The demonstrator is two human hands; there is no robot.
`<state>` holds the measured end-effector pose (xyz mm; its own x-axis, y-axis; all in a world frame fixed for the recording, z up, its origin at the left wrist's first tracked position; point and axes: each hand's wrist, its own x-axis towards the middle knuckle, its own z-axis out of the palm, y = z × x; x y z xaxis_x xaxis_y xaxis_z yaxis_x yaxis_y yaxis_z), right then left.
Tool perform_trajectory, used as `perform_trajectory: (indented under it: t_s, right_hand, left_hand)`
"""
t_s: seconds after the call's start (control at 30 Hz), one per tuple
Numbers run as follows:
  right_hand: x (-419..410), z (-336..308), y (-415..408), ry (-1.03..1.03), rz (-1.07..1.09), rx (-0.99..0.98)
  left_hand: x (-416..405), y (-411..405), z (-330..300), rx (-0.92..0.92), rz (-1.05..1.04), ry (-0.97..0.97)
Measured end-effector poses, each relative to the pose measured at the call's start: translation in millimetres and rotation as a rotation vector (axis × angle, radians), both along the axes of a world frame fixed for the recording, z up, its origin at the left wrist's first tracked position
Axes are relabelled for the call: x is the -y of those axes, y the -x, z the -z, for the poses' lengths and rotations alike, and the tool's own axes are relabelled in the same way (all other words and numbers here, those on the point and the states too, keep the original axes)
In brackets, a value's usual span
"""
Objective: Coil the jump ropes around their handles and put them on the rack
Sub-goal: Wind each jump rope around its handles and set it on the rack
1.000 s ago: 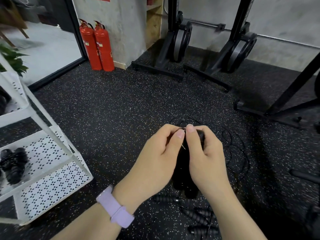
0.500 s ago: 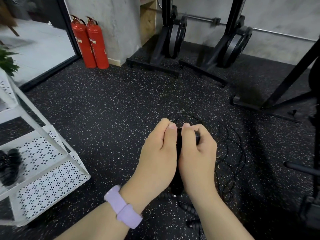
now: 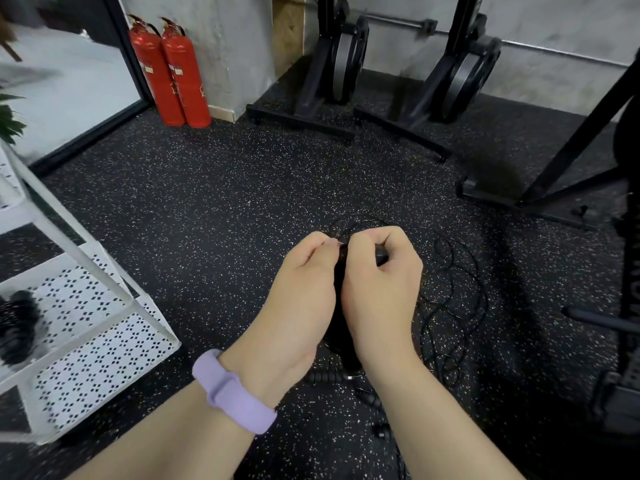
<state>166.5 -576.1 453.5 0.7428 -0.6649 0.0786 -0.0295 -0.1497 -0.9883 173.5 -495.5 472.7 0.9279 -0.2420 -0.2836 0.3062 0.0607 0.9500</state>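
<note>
Two fire extinguishers (image 3: 171, 72) beyond hands (image 3: 349, 296)

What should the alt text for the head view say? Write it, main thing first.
Two hands, left hand and right hand, clasp black jump rope handles above a speckled floor, thin rope looped loosely to the right. A white rack stands left, holding a dark bundle.
</note>
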Motion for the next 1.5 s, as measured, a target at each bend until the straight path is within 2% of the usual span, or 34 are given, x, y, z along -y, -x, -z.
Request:
perform_trajectory:
  t_s: [0.13,0.43,0.5,0.63,0.8,0.87,0.97,1.0,1.07,1.1,1.17,1.33,1.5]
  right_hand:
    - [0.2,-1.3,-1.3,-0.041,-0.008,-0.046]
    - [16.1,-10.8,-3.0,-0.021,-0.213,-0.037]
    - [19.7,-14.3,-3.6,-0.065,-0.263,-0.064]
    - [25.3,-18.5,-4.5,-0.131,-0.349,-0.090]
    - [22.4,-17.6,-10.1,-0.170,-0.438,-0.035]
    - [23.8,-14.2,-15.2,-0.112,-0.364,-0.031]
    - [29.5,-7.8,-18.5,-0.066,-0.187,-0.222]
    - [29.8,-7.2,-18.9,-0.141,-0.205,-0.344]
    - [26.8,-7.2,-19.9,-0.448,-0.377,-0.491]
    - [23.2,-8.5,-20.6,-0.586,-0.484,-0.485]
    - [15.9,-10.2,-22.9,-0.707,-0.591,-0.366]
    - [4.1,-12.7,-30.8,-0.634,-0.560,-0.193]
    - [-14.8,-13.4,-36.7,-0.547,-0.672,-0.158]
  left_hand:
    - [0.9,-3.6,2.5,-0.056,-0.034,0.016]
    - [-6.7,-10.8,0.2,0.082,0.007,0.001]
    - [-10.9,-13.2,-1.5,0.141,0.079,-0.019]
    - [-20.4,-18.7,3.7,0.359,0.208,-0.217]
    - [-29.5,-22.5,3.5,0.463,0.107,-0.233]
    - [-34.8,-23.0,2.4,0.518,0.048,-0.295]
    - [-44.2,-23.1,2.6,0.670,-0.047,-0.403]
    - [-47.2,-23.6,2.8,0.726,-0.066,-0.424]
    - [-52.5,-25.8,5.4,0.844,-0.076,-0.465]
    - [-54.9,-26.7,7.2,0.888,-0.069,-0.489]
    - [-59.9,-27.4,10.0,0.933,-0.022,-0.543]
    - [-77.9,-27.0,13.8,0.920,0.121,-0.566]
    - [-96.9,-33.1,16.5,0.758,-0.109,-0.408]
